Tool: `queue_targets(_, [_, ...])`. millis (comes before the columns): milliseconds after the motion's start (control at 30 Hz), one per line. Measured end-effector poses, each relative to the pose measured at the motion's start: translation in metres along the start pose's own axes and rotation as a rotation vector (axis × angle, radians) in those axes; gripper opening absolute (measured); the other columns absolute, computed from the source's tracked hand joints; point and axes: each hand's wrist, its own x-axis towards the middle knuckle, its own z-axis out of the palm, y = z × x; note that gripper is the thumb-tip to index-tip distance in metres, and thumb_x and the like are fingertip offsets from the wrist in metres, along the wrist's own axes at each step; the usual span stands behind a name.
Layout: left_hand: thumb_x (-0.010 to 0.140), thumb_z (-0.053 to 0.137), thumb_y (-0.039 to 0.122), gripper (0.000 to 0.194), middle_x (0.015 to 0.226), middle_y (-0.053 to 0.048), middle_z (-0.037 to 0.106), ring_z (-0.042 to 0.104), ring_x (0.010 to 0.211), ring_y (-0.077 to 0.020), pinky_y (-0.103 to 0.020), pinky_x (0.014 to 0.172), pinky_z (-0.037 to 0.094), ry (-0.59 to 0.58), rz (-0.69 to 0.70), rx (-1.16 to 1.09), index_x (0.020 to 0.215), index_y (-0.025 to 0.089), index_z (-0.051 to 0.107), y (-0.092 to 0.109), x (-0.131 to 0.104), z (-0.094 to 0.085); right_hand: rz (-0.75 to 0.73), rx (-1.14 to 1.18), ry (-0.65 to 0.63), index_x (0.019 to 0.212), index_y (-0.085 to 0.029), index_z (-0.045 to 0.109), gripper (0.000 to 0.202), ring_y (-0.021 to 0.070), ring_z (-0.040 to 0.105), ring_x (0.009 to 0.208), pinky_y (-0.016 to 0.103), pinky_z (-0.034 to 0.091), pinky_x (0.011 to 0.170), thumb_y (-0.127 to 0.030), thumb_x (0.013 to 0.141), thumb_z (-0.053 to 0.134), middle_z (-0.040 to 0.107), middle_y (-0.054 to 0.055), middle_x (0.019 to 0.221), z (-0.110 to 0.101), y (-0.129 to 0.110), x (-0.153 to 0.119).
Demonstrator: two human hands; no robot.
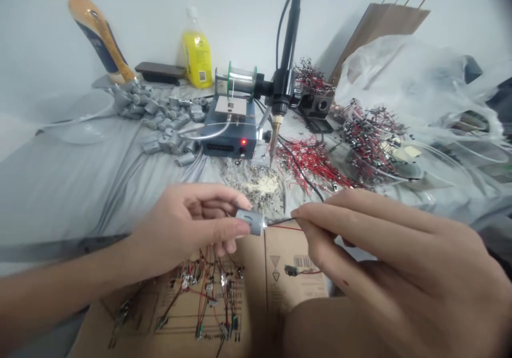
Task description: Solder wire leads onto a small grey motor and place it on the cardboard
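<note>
Closest in, under both wrists, lies a flattened cardboard box [280, 272] with a scatter of wired motors [208, 294] on it below the left hand, and one more small wired piece [291, 270] lying just under the right hand's fingers. The left hand [188, 230] pinches a small grey motor [251, 222] between thumb and fingertips, holding it level, its metal end facing the right hand. The right hand [392, 251] is closed in a fine pinch on a thin dark wire [278, 221] that runs from that motor end to the fingertips; a red wire [286, 228] trails just beneath it. Just beyond the gap between the two hands sits a heap of silvery solder scraps [260, 183] on the grey cloth [60, 187]. Beyond that, a soldering iron [285, 75] hangs tip-down from its mount, just beside a blue feeder unit [230, 134] with a red light lit and a solder spool [240, 79] on top. Past the left hand, a pile of bare grey motors [168, 120]; past the right, tangles of red leads [312, 160] and clear plastic bags [420, 91]. Farthest off, against the wall, stand an orange bottle [98, 32], a yellow bottle [197, 54] and a brown paper bag [380, 27]
</note>
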Motion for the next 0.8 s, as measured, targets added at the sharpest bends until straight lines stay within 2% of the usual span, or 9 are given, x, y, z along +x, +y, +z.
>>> queue_targets(133, [0.083,0.089,0.025,0.023,0.064,0.002,0.075,0.07,0.053,-0.0123,-0.013,0.051,0.06,0.144,0.04,-0.016,0.102,0.02,0.078,-0.012,-0.041,0.001,-0.022,0.073,-0.068,0.092,-0.019,0.079,0.023,0.0085,0.061,0.068,0.025,0.048,0.06,-0.019,0.106,0.061,0.069,-0.001,0.082,0.004,-0.027,0.008])
queue_targets(200, [0.085,0.088,0.027,0.023,0.064,0.002,0.073,0.069,0.054,-0.0123,-0.014,0.051,0.059,0.195,0.038,-0.031,0.104,0.019,0.077,-0.025,-0.057,0.002,-0.022,0.104,-0.113,0.089,-0.018,0.079,0.024,0.0092,0.059,0.067,0.027,0.046,0.06,-0.019,0.106,0.062,0.066,-0.001,0.079,0.011,-0.038,0.006])
queue_targets(300, [0.088,0.085,0.03,0.024,0.068,0.001,0.074,0.069,0.057,-0.0136,-0.018,0.054,0.06,0.245,0.0,-0.063,0.106,0.019,0.075,-0.05,-0.078,0.009,-0.025,0.131,-0.131,0.091,-0.016,0.08,0.022,0.0103,0.058,0.067,0.028,0.044,0.061,-0.018,0.105,0.063,0.066,0.0,0.08,0.025,-0.046,-0.011])
queue_targets(433, [0.089,0.082,0.031,0.021,0.073,0.001,0.074,0.068,0.062,-0.0146,-0.023,0.062,0.058,0.28,-0.012,-0.009,0.105,0.02,0.074,-0.088,-0.094,0.02,0.029,0.15,-0.184,0.097,-0.015,0.08,0.02,0.0111,0.059,0.069,0.027,0.044,0.063,-0.012,0.103,0.061,0.067,0.001,0.08,0.05,-0.044,-0.046])
queue_targets(567, [0.092,0.077,0.029,0.02,0.081,0.0,0.075,0.071,0.069,-0.0164,-0.027,0.067,0.058,0.198,-0.114,-0.031,0.109,0.021,0.071,-0.117,-0.096,0.023,0.138,0.194,-0.282,0.094,-0.018,0.077,0.021,0.0121,0.059,0.068,0.025,0.045,0.064,-0.012,0.101,0.058,0.064,0.0,0.076,0.073,-0.038,-0.069])
queue_targets(667, [0.091,0.074,0.026,0.029,0.109,-0.004,0.079,0.074,0.076,-0.0172,-0.031,0.074,0.062,0.164,-0.163,-0.022,0.12,0.024,0.069,-0.127,-0.099,0.02,0.189,0.198,-0.326,0.093,-0.019,0.077,0.023,0.0115,0.059,0.066,0.024,0.045,0.063,-0.014,0.101,0.056,0.064,-0.001,0.075,0.083,-0.033,-0.075])
queue_targets(733, [0.09,0.074,0.026,0.043,0.136,-0.006,0.073,0.076,0.084,-0.0186,-0.034,0.079,0.065,0.177,-0.173,0.014,0.131,0.028,0.066,-0.131,-0.105,0.019,0.222,0.192,-0.352,0.092,-0.019,0.077,0.022,0.0109,0.06,0.065,0.024,0.045,0.063,-0.016,0.101,0.057,0.065,-0.001,0.076,0.087,-0.028,-0.075])
queue_targets(800, [0.091,0.072,0.03,0.051,0.15,-0.008,0.064,0.077,0.095,-0.0214,-0.037,0.082,0.066,0.21,-0.179,0.061,0.141,0.031,0.061,-0.134,-0.113,0.02,0.26,0.165,-0.368,0.09,-0.02,0.078,0.022,0.0111,0.06,0.065,0.025,0.044,0.064,-0.018,0.099,0.058,0.065,-0.001,0.074,0.089,-0.021,-0.073])
